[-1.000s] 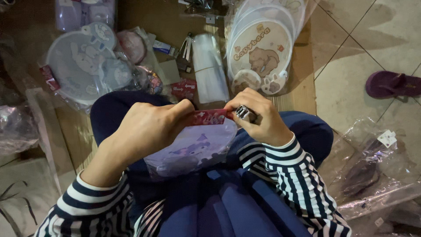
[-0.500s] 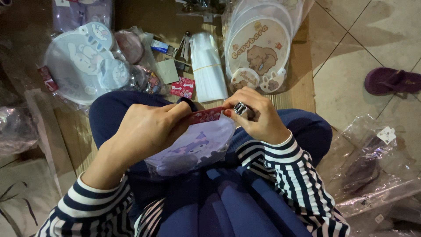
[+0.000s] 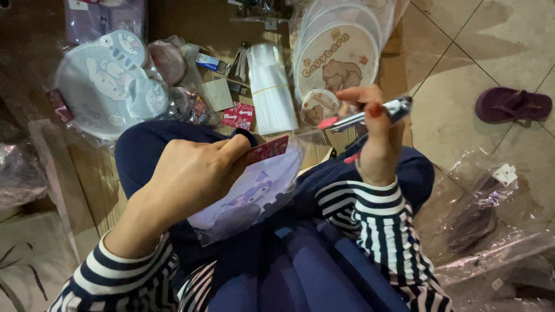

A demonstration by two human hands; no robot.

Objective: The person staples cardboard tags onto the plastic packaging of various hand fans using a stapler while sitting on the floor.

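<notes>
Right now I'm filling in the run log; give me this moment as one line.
left hand: pinches red header card on bagged purple fan | right hand: lifted clear, holds stapler | nearby: stack of beige fans

The left hand covers the packet's red header end, and the stapler is motion-blurred.

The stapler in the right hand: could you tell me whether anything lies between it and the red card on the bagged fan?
Nothing visible does. The right hand holds the stapler raised, apart from the red card, which the left hand pinches atop the bagged fan. Only open air shows between them.
</notes>
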